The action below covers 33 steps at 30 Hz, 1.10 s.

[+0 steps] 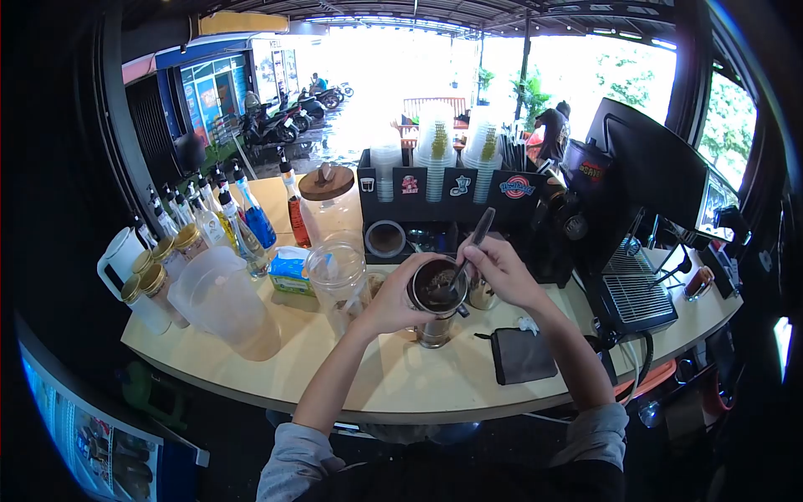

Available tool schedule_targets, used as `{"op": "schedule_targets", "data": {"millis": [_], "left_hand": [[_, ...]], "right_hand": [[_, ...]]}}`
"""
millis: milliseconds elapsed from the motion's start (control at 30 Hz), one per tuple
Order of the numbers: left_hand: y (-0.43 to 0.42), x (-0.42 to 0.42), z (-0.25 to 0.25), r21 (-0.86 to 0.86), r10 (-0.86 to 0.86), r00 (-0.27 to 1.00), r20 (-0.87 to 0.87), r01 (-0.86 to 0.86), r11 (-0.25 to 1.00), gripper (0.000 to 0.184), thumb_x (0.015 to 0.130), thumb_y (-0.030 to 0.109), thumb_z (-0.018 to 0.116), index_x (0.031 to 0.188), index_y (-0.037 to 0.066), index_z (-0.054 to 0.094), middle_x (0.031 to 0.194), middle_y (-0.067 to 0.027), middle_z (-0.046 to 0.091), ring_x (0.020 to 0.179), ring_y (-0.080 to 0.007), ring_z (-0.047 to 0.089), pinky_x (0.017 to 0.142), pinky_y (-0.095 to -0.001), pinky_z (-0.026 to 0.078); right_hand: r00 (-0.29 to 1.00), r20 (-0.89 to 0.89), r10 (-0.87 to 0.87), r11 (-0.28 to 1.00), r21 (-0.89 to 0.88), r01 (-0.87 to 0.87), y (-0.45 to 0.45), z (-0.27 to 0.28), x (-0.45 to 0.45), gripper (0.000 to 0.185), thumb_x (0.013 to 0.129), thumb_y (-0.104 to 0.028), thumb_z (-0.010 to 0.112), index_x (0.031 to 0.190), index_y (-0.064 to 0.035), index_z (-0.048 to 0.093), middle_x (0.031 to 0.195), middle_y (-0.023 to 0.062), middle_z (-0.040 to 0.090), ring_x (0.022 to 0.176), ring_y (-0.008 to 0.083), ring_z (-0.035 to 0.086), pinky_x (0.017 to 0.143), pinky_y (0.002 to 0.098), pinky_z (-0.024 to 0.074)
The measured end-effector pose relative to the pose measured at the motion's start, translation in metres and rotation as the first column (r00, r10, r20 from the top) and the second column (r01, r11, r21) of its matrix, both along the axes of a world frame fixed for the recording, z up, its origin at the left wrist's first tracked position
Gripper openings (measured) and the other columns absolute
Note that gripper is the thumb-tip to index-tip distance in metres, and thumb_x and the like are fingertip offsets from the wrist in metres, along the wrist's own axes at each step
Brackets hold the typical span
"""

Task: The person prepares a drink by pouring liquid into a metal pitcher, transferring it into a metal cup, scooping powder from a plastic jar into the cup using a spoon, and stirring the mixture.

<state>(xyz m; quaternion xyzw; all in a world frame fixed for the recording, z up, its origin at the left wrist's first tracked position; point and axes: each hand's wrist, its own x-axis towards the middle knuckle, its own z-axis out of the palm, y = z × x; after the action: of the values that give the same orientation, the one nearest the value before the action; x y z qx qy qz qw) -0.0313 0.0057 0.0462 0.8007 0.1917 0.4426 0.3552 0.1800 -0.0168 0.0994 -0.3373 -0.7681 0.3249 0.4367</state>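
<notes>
My left hand (393,297) is wrapped around a round cup (417,306) with a pale rim, tilted so that its mouth faces me. Dark brown contents (437,284) show inside. Between the fingers of my right hand (500,269) is the handle of a spoon (483,227), its lower end inside the cup. Just below the cup, a shiny metal-looking vessel (434,334) stands on the counter, partly covered. Left of my left hand is a clear, open jar (336,272). Behind my right hand, another small container (483,295) is partly hidden.
On the left of the wooden counter (368,393) stand a translucent pitcher (222,301), several syrup bottles (258,219) and a tissue pack (293,272). A black cup holder (435,205) lines the back. A folded dark cloth (523,356) lies near the espresso machine (640,289) at right.
</notes>
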Motion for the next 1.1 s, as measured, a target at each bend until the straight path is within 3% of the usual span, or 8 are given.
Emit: {"op": "schedule_targets", "data": {"millis": [367,467,533,733,867,1000,1067,1100], "left_hand": [[0.003,0.006,-0.007,-0.056,0.037,0.999,0.024,-0.036,0.998,0.080,0.054,0.010,0.080,0.127,0.005,0.047,0.118,-0.0099,0.055,0.111,-0.0217,0.056,0.098,-0.0340,0.043],[0.001,0.008,-0.006,-0.061,0.095,0.994,0.050,-0.092,0.994,0.079,0.055,0.010,0.080,0.126,0.004,0.048,0.116,-0.0099,0.057,0.109,-0.0206,0.057,0.098,-0.0335,0.044],[0.003,0.009,-0.009,-0.042,0.120,0.991,0.058,-0.117,0.992,0.077,0.055,0.010,0.081,0.125,0.004,0.049,0.115,-0.0101,0.059,0.109,-0.0204,0.058,0.097,-0.0331,0.044],[0.002,0.012,-0.007,-0.016,0.188,0.980,0.068,-0.187,0.982,0.076,0.056,0.015,0.085,0.123,0.004,0.051,0.114,-0.0093,0.061,0.108,-0.0193,0.058,0.096,-0.0326,0.044],[0.000,0.012,-0.004,-0.027,0.254,0.962,0.100,-0.253,0.967,0.076,0.057,0.018,0.087,0.123,0.004,0.051,0.114,-0.0090,0.062,0.107,-0.0186,0.059,0.095,-0.0326,0.046],[0.003,0.013,-0.008,0.006,0.254,0.958,0.132,-0.257,0.966,0.076,0.059,0.017,0.087,0.124,0.002,0.050,0.113,-0.0102,0.062,0.106,-0.0185,0.059,0.095,-0.0322,0.046],[0.000,0.015,-0.009,-0.014,0.247,0.960,0.132,-0.247,0.969,0.076,0.060,0.017,0.086,0.124,0.002,0.049,0.114,-0.0105,0.061,0.106,-0.0184,0.059,0.095,-0.0323,0.046],[-0.002,0.016,-0.009,-0.035,0.240,0.961,0.135,-0.237,0.971,0.076,0.060,0.017,0.086,0.124,0.001,0.048,0.114,-0.0108,0.061,0.106,-0.0183,0.059,0.095,-0.0323,0.046]], "right_hand": [[0.985,-0.163,-0.063,0.995,-0.089,0.049,-0.018,-0.011,0.000,0.020,0.099,-0.016,0.046,0.094,-0.0013,0.058,0.072,-0.0005,0.054,0.066,0.0046,0.051,0.059,0.0207,0.0423],[0.943,-0.328,-0.047,0.998,-0.042,0.035,-0.024,-0.011,0.001,0.020,0.098,-0.020,0.048,0.096,-0.0014,0.057,0.076,0.0038,0.060,0.069,0.0076,0.056,0.064,0.0215,0.0455],[0.885,-0.465,-0.019,1.000,-0.019,0.012,-0.028,-0.008,0.003,0.012,0.096,-0.011,0.051,0.096,0.0003,0.055,0.077,0.0050,0.059,0.068,0.0075,0.058,0.063,0.0216,0.0472],[0.849,-0.512,-0.127,0.963,0.143,0.230,-0.046,-0.004,0.023,0.015,0.095,-0.009,0.053,0.096,0.0033,0.061,0.084,0.0084,0.063,0.067,0.0080,0.058,0.062,0.0214,0.0465],[0.828,-0.488,-0.277,0.900,0.169,0.401,-0.059,-0.013,0.045,0.021,0.096,-0.011,0.053,0.102,0.0040,0.066,0.080,0.0057,0.063,0.065,0.0069,0.055,0.060,0.0202,0.0445],[0.889,-0.220,-0.402,0.849,0.274,0.451,-0.057,-0.056,0.051,0.021,0.094,-0.009,0.055,0.108,0.0016,0.066,0.080,0.0079,0.064,0.066,0.0087,0.055,0.059,0.0231,0.0445],[0.886,0.085,-0.456,0.866,0.270,0.420,-0.058,-0.081,0.052,0.021,0.091,-0.006,0.057,0.109,-0.0017,0.065,0.083,0.0113,0.065,0.066,0.0165,0.060,0.060,0.0276,0.0473],[0.886,0.083,-0.457,0.866,0.269,0.422,-0.059,-0.090,0.050,0.021,0.091,-0.006,0.057,0.109,-0.0017,0.065,0.083,0.0113,0.065,0.066,0.0165,0.060,0.060,0.0276,0.0473]]}}
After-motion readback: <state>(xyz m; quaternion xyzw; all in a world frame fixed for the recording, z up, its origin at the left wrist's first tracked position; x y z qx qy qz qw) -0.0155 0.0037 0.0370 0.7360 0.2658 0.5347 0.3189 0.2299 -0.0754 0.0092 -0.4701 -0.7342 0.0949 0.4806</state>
